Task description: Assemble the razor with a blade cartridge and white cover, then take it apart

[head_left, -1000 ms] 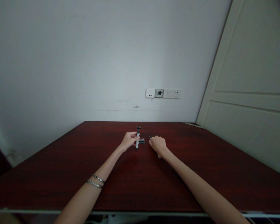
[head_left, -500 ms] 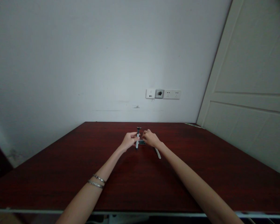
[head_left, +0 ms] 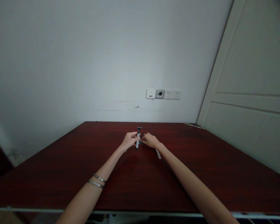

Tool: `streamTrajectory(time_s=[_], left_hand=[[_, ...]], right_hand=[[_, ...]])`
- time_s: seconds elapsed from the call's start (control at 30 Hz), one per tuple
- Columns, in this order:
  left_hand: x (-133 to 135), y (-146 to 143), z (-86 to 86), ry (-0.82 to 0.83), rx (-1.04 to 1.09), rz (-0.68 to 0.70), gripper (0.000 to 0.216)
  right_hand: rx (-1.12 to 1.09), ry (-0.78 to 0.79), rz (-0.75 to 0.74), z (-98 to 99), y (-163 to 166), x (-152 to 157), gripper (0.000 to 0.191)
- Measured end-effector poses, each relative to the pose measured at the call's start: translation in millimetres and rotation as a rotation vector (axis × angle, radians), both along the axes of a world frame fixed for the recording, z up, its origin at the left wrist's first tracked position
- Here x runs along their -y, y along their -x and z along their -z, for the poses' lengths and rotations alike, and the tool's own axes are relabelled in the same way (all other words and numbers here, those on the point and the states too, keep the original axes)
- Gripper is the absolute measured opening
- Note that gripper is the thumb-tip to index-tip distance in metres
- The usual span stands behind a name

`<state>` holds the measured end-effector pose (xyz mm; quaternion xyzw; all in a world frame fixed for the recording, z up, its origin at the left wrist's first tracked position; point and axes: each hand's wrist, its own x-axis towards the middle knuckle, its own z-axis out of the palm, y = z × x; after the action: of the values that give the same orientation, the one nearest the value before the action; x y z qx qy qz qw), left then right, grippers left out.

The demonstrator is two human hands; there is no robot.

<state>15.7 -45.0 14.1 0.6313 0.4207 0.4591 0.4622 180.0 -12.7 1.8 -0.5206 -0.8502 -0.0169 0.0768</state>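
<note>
My left hand (head_left: 130, 140) is closed round the white handle of a razor (head_left: 137, 141), which stands nearly upright with its dark head at the top. Just to its right, my right hand (head_left: 150, 140) has its fingers bent and drawn together at a small dark greenish item (head_left: 141, 142) low behind the razor. Those fingers cover much of the item, so its kind and whatever they pinch cannot be made out. A pale, slim handle (head_left: 158, 154) with a hole at its end lies on the table under my right wrist, its far part hidden by the hand.
The dark red wooden table (head_left: 121, 193) reaches back to a pale wall (head_left: 116, 62) with sockets (head_left: 172, 94). A white panelled door (head_left: 252, 81) stands along the right side. A thin pale strip (head_left: 194, 126) lies at the table's far right edge.
My right hand has come down slightly, its fingertips moving left onto the small dark item, which now shows less. My left hand keeps the razor in almost the same place.
</note>
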Motion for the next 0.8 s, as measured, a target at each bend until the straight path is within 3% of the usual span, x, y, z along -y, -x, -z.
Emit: streamTrajectory(time_s=[0.8], left_hand=[[-3.1,-0.3,3.0,0.024,0.030,0.011,0.024]], right_hand=[[0.050,-0.016,0.001,-2.4,3.0,-3.7,0.033]])
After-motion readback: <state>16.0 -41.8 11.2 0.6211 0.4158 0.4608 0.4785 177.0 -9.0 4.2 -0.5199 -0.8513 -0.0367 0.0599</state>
